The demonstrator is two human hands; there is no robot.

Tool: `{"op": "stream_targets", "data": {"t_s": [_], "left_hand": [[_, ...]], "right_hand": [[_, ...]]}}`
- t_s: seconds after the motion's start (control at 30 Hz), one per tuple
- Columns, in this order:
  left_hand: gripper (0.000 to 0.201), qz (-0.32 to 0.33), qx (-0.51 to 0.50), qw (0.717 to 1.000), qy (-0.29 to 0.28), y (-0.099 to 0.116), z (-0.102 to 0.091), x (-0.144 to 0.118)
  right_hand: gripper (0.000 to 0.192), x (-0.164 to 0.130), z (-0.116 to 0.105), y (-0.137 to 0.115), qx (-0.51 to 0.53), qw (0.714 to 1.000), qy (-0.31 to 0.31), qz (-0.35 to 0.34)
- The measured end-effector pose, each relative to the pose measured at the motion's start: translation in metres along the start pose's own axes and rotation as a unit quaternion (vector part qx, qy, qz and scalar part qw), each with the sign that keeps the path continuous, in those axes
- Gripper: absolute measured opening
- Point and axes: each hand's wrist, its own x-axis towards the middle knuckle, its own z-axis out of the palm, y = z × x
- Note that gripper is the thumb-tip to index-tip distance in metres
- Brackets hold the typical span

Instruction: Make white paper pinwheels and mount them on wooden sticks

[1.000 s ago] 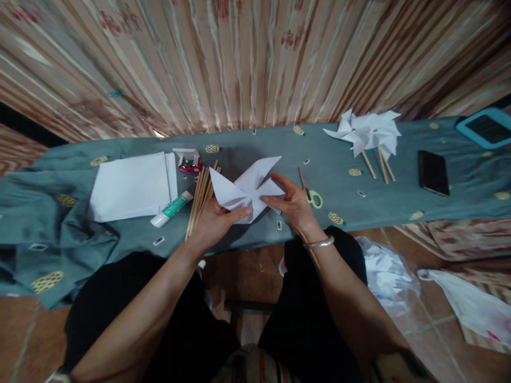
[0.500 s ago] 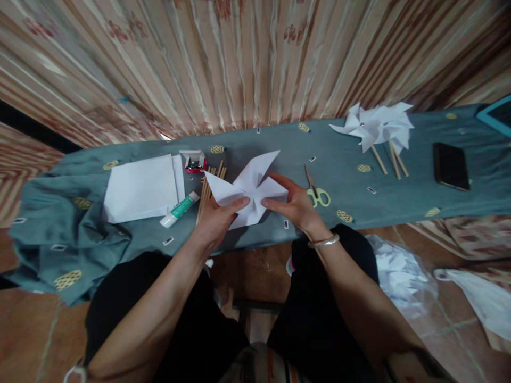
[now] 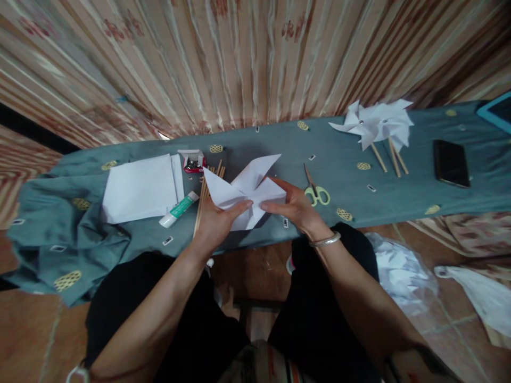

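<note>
A white paper pinwheel (image 3: 249, 181) without a stick is held between my two hands, its folded blades pointing outward. My left hand (image 3: 217, 218) grips it from the left, thumb pressed near the centre. From the right, my right hand (image 3: 293, 205) pinches it, thumb beside the centre and fingers behind the paper. Wooden sticks (image 3: 202, 199) lie just behind my left hand, partly hidden by it. Green-handled scissors (image 3: 317, 194) rest on the cloth to the right of my right hand.
On the cloth-covered table (image 3: 275, 143) are a stack of white paper (image 3: 138, 189), a glue tube (image 3: 178, 210), and an open small box of metal pins (image 3: 194, 162). Pinwheels on sticks (image 3: 383, 125) and a phone (image 3: 451, 164) lie right. A plastic bag of paper scraps (image 3: 403, 274) sits on the floor.
My hands and the pinwheel have shifted very slightly, and my left thumb lies a little closer to the centre. Both hands keep their hold.
</note>
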Motion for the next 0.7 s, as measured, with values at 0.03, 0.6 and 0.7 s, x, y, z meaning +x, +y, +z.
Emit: {"op": "stream_targets", "data": {"t_s": [0.03,0.6,0.7], "left_hand": [[0.045,0.005,-0.001,1.0,0.019,-0.003,0.0,0.0],[0.048,-0.005,-0.064,0.994,0.086,-0.02,0.001,0.009],[0.039,-0.013,-0.08,0.991,0.109,-0.013,-0.001,0.009]], "right_hand": [[0.065,0.0,0.001,0.001,-0.014,1.0,-0.003,-0.006],[0.076,-0.011,0.01,0.0,-0.06,0.998,-0.002,-0.034],[0.074,-0.01,0.005,-0.001,-0.017,1.0,0.026,-0.002]]}}
